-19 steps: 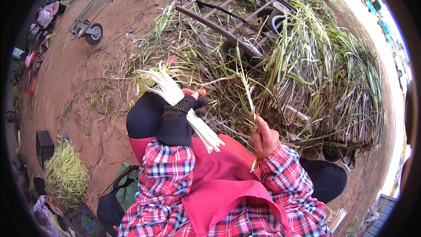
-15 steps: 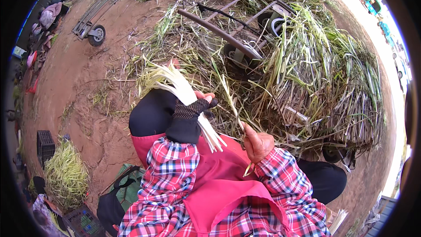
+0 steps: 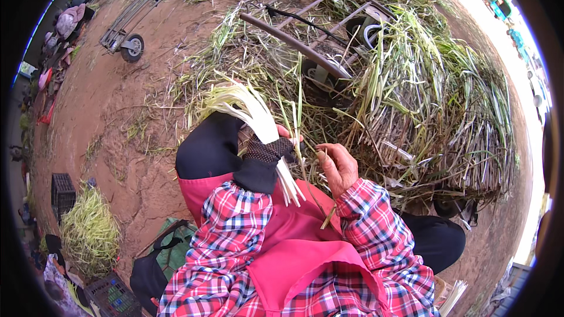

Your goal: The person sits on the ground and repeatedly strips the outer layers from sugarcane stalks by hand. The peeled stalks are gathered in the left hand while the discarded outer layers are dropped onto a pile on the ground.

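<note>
My left hand [image 3: 267, 151], in a black fingerless glove, is closed around a bundle of pale white-green stalks [image 3: 252, 114] that fans out up and to the left, its cut ends pointing down over my pink apron [image 3: 294, 246]. My right hand [image 3: 338, 167] pinches a single thin green stalk [image 3: 298, 123] that stands up between both hands. Both sleeves are red plaid. A big heap of long green stalks [image 3: 435, 105] lies just ahead and to the right.
A metal cart frame with wheels [image 3: 329, 41] lies under the heap. Another wheeled frame [image 3: 132, 35] lies on the red dirt at upper left. A smaller green pile [image 3: 88, 235], a black crate [image 3: 61, 191] and a dark bag [image 3: 155, 264] sit at lower left.
My right hand has moved up and left with the thin stalk, closer to my left hand. The bundle in my left hand stays put.
</note>
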Available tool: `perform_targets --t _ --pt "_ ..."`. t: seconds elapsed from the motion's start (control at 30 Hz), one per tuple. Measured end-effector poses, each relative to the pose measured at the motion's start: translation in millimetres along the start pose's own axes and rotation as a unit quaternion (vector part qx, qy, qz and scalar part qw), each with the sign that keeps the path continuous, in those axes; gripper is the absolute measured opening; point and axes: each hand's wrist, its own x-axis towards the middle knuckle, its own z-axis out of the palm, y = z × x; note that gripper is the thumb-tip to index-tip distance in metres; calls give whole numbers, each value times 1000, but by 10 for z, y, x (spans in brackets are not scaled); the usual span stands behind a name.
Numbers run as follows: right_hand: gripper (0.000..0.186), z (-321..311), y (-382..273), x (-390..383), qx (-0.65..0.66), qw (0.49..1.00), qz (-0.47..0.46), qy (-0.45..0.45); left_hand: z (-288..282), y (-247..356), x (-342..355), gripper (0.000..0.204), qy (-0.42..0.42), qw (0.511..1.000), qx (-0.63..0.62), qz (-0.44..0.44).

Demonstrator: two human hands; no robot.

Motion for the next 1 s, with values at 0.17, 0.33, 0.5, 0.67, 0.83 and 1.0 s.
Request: perform_targets --t 0.17,0.33,0.5,0.67,0.83,1.0 --pt "14 268 58 366 299 936 183 19 145 97 -78 17 -9 1000 22 5" --pt "8 157 157 166 39 992 111 40 150 162 -54 19 41 999 20 -18" --pt "10 -247 315 -408 -151 975 79 -140 49 260 28 20 104 991 -75 27" --pt "21 -601 376 -572 -415 854 182 -256 119 303 -20 19 66 995 79 -13" --pt "19 -297 82 33 -32 999 -11 -5 322 241 -107 15 -59 998 -18 -20" --pt "14 -142 -113 337 207 962 179 17 394 96 -126 13 -58 997 -48 -19"
